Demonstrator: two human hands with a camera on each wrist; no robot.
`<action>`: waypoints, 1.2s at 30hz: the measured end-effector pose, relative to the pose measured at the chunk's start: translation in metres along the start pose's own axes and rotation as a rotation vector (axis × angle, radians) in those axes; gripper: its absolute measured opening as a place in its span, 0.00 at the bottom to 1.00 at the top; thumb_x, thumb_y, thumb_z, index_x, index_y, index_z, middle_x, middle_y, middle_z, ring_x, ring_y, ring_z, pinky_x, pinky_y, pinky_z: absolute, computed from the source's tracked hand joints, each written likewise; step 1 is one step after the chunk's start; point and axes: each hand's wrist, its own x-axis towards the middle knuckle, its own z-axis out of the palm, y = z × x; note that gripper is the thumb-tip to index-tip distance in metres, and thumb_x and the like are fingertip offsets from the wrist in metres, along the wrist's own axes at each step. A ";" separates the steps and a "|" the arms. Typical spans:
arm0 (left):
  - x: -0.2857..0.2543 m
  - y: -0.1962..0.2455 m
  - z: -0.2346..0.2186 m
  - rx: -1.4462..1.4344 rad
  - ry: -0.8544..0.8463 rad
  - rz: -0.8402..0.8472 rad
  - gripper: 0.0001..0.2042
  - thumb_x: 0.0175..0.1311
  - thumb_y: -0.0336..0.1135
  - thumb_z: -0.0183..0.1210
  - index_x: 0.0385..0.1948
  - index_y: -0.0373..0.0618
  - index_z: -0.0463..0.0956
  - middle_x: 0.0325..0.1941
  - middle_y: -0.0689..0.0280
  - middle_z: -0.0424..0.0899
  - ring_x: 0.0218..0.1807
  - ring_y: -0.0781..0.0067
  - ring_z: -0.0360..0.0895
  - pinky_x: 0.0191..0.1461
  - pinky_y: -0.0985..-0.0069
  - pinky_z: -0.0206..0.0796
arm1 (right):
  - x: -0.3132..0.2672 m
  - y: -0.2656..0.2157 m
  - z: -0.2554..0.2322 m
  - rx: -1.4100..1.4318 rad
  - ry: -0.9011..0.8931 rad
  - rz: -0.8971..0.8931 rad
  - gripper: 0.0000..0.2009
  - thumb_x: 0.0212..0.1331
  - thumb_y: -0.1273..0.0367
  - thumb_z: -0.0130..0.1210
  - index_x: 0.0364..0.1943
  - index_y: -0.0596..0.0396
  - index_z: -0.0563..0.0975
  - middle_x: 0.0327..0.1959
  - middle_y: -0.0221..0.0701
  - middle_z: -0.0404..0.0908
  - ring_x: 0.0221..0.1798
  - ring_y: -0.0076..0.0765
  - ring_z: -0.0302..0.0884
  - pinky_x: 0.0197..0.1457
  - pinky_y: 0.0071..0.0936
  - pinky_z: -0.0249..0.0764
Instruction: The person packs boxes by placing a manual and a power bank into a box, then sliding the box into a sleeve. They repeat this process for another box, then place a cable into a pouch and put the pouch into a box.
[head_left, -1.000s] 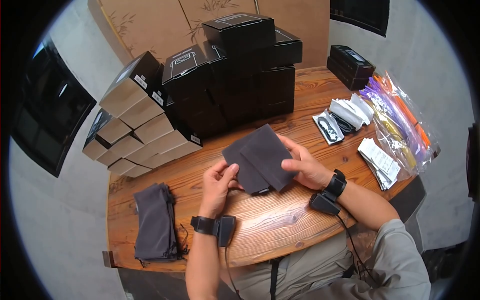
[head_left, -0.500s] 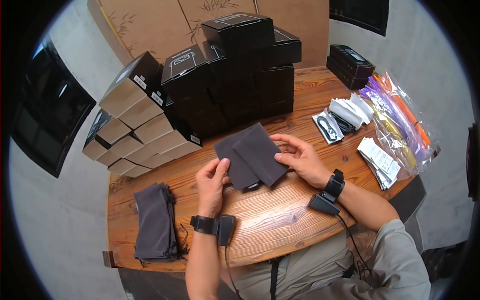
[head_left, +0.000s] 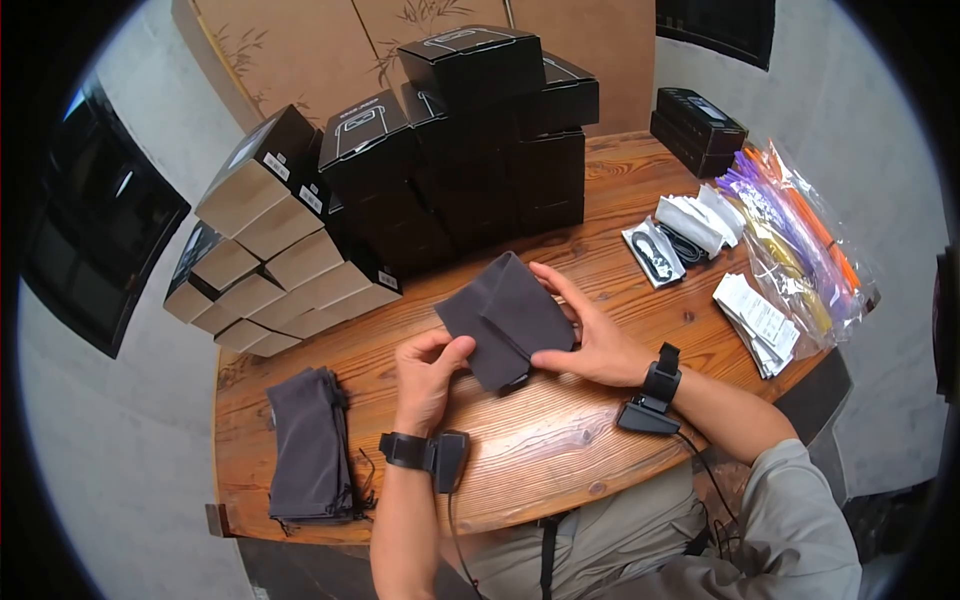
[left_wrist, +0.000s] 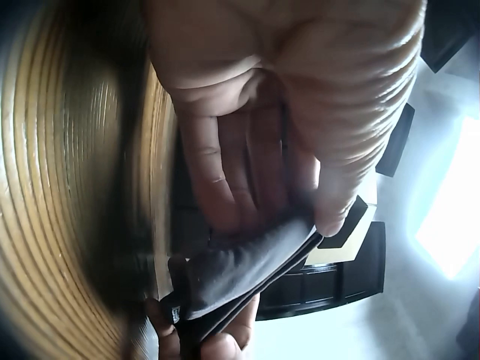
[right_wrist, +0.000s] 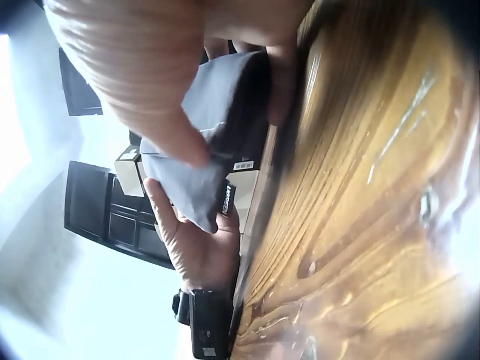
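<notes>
In the head view a dark grey folded cloth pouch (head_left: 500,335) is held up over the near middle of the table. My left hand (head_left: 424,385) pinches its left edge between thumb and fingers. On the opposite side my right hand (head_left: 608,348) grips it, thumb on the front near the lower fold and fingers behind. A small black label (right_wrist: 228,199) with light lettering shows at the pouch's edge in the right wrist view. The left wrist view shows the cloth (left_wrist: 232,281) as layers folded together. Left of my left hand lies a stack of similar pouches (head_left: 308,445) with drawstrings.
Black boxes (head_left: 470,190) are piled at the back, beside stacked boxes with pale sides (head_left: 290,255). Two more black boxes (head_left: 697,132) stand back right. Bagged cables (head_left: 655,255), paper slips (head_left: 757,325) and plastic-wrapped purple and orange strips (head_left: 800,235) lie along the right.
The pouch first shifted left, then turned and creased further in my hands. My right thumb has slid down and left across it; my left thumb has moved inward on its edge.
</notes>
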 end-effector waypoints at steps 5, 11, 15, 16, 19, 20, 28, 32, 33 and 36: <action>0.001 -0.003 -0.003 -0.034 0.020 -0.013 0.03 0.63 0.29 0.63 0.30 0.41 0.81 0.30 0.70 0.82 0.29 0.84 0.74 0.35 0.86 0.68 | -0.001 0.001 -0.004 0.101 0.073 0.135 0.46 0.49 0.71 0.68 0.72 0.51 0.52 0.66 0.40 0.61 0.66 0.42 0.65 0.65 0.37 0.70; 0.002 -0.006 -0.007 -0.037 -0.019 -0.010 0.05 0.65 0.30 0.62 0.32 0.40 0.81 0.32 0.70 0.81 0.31 0.83 0.74 0.37 0.83 0.69 | -0.004 -0.008 -0.001 -0.180 -0.007 -0.051 0.43 0.50 0.68 0.69 0.71 0.52 0.57 0.64 0.38 0.64 0.64 0.38 0.67 0.61 0.34 0.72; 0.001 -0.006 -0.006 -0.046 -0.030 -0.011 0.06 0.66 0.31 0.61 0.33 0.39 0.81 0.32 0.69 0.82 0.33 0.82 0.76 0.39 0.81 0.70 | -0.005 -0.004 0.000 -0.151 -0.040 -0.007 0.33 0.55 0.67 0.65 0.66 0.54 0.66 0.56 0.37 0.74 0.58 0.33 0.73 0.61 0.30 0.71; 0.002 -0.006 -0.007 -0.043 -0.028 -0.012 0.06 0.66 0.32 0.61 0.33 0.39 0.81 0.33 0.69 0.82 0.33 0.81 0.76 0.40 0.81 0.71 | -0.005 -0.001 0.000 -0.126 -0.038 0.049 0.30 0.56 0.67 0.64 0.64 0.55 0.68 0.54 0.37 0.77 0.55 0.32 0.75 0.61 0.29 0.71; 0.005 -0.012 -0.013 -0.046 -0.012 -0.008 0.07 0.67 0.33 0.60 0.35 0.38 0.81 0.34 0.68 0.83 0.35 0.80 0.78 0.41 0.80 0.72 | -0.004 0.006 -0.003 -0.060 0.107 0.114 0.19 0.65 0.64 0.56 0.57 0.57 0.76 0.42 0.31 0.81 0.39 0.22 0.76 0.44 0.21 0.75; 0.006 -0.013 -0.014 -0.055 0.001 -0.002 0.08 0.67 0.34 0.59 0.36 0.38 0.81 0.34 0.67 0.83 0.35 0.79 0.78 0.41 0.79 0.73 | -0.004 0.004 -0.005 -0.018 0.135 0.195 0.18 0.66 0.63 0.55 0.56 0.57 0.77 0.41 0.30 0.81 0.36 0.20 0.76 0.40 0.19 0.75; 0.006 -0.005 -0.003 -0.100 0.142 0.039 0.09 0.68 0.35 0.60 0.37 0.39 0.83 0.30 0.73 0.81 0.29 0.87 0.70 0.34 0.86 0.63 | 0.000 0.003 -0.006 -0.026 0.377 0.043 0.19 0.68 0.65 0.53 0.61 0.55 0.72 0.45 0.29 0.79 0.43 0.18 0.76 0.46 0.19 0.74; 0.007 -0.006 -0.007 -0.070 0.130 0.056 0.09 0.68 0.35 0.60 0.36 0.40 0.84 0.28 0.75 0.79 0.27 0.89 0.67 0.32 0.87 0.59 | -0.001 0.006 -0.010 0.009 0.369 -0.038 0.17 0.66 0.71 0.53 0.58 0.57 0.71 0.48 0.30 0.79 0.45 0.19 0.76 0.49 0.20 0.74; 0.007 -0.006 -0.007 -0.061 0.128 0.061 0.09 0.68 0.36 0.60 0.35 0.40 0.84 0.28 0.75 0.79 0.27 0.89 0.66 0.32 0.87 0.59 | 0.001 0.011 -0.012 -0.016 0.379 -0.046 0.16 0.65 0.72 0.53 0.56 0.58 0.73 0.47 0.30 0.79 0.44 0.19 0.77 0.48 0.19 0.74; 0.007 -0.008 -0.008 -0.059 0.141 0.064 0.09 0.68 0.36 0.60 0.34 0.41 0.84 0.27 0.76 0.78 0.26 0.89 0.65 0.31 0.87 0.57 | 0.002 0.014 -0.015 -0.060 0.371 0.015 0.11 0.65 0.72 0.54 0.50 0.58 0.77 0.42 0.29 0.81 0.41 0.19 0.77 0.46 0.19 0.74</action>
